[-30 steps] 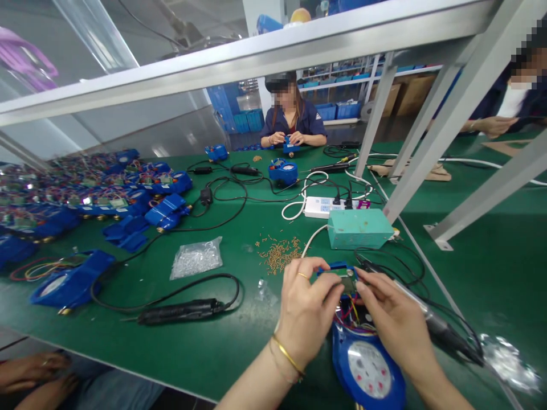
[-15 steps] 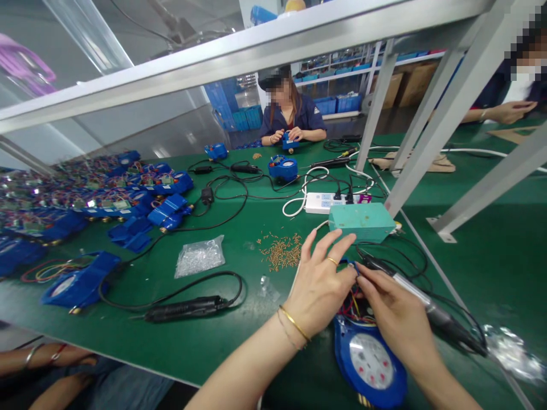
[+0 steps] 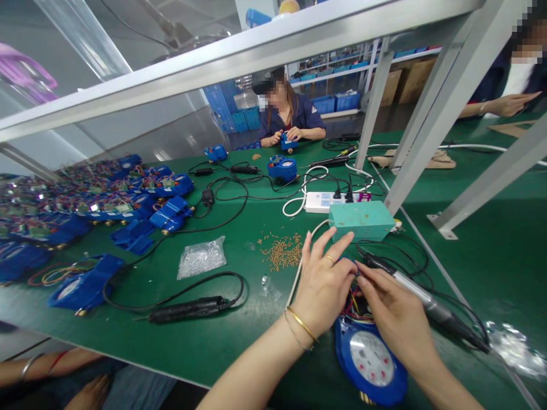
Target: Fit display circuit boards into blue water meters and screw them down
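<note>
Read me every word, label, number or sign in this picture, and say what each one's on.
No word, number or brand can be read.
Dial of the nearest blue meter: marks, too small and blurred.
Badge on the far co-worker's sleeve: a white triangular sign, any lettering illegible.
White stickers on the blue units, frame left: too small.
Power strip: none legible.

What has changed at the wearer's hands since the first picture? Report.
The left hand moved forward and right over the blue water meter, spreading its outer fingers and hiding the circuit board; whether it let go cannot be seen. The right hand stays at the meter's far end. The brass-colored screws and black electric screwdriver lie as before.
</note>
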